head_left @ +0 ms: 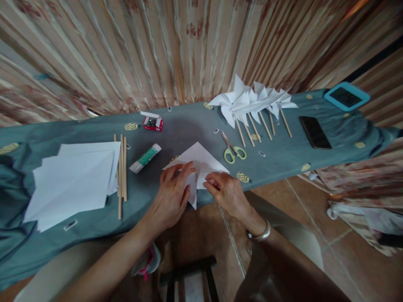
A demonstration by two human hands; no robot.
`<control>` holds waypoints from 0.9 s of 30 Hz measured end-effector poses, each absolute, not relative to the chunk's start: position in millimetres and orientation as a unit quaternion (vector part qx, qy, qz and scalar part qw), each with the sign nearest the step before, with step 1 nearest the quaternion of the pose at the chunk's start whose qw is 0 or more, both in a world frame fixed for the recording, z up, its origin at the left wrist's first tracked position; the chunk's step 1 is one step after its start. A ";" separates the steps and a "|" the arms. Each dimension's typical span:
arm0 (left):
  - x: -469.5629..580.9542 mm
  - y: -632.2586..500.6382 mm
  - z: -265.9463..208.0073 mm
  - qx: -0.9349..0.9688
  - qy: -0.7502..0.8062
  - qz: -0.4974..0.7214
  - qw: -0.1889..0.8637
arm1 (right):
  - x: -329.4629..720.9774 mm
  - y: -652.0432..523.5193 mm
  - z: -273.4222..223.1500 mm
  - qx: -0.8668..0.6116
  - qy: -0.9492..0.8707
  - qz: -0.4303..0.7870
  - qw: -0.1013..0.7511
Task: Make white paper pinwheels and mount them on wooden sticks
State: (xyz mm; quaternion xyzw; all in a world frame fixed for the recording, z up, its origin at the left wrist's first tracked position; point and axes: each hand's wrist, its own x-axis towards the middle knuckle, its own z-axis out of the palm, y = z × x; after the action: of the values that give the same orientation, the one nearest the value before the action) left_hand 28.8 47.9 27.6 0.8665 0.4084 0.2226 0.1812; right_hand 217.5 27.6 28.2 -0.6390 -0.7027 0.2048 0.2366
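Observation:
A square sheet of white paper [199, 156] lies with one corner pointing away from me at the table's near edge, with creases and a slit or fold toward its middle. My left hand [172, 193] rests on the left part of the paper, its fingers stretched out and pressing it down. At the paper's right side, my right hand [228, 192] has thumb and fingers pinched together on a turned-in flap; the fingertips are partly hidden. Green-handled scissors [234, 152] lie to the right, slightly open. Left of the paper is a glue stick [145, 158].
White paper pinwheels [252, 100] on wooden sticks lie at the back right, near a black phone [315, 132] and a blue-framed device [346, 96]. A small red box [153, 123] holds dark pins. Stacked white sheets [72, 178] and several wooden sticks [125, 167] sit left.

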 end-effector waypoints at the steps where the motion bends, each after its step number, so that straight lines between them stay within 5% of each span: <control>1: 30.6 46.7 27.0 0.872 0.403 0.216 0.177 | 217.5 27.5 28.2 -0.639 -0.704 0.204 0.235; 27: 41.2 45.4 17.8 0.896 0.392 0.168 0.124 | 217.7 27.3 27.9 -0.644 -0.705 0.201 0.219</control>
State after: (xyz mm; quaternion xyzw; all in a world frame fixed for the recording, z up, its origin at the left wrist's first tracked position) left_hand 41.2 45.4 17.8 0.8960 0.3920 0.1677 0.1242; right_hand 217.7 27.3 27.9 -0.6440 -0.7050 0.2010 0.2185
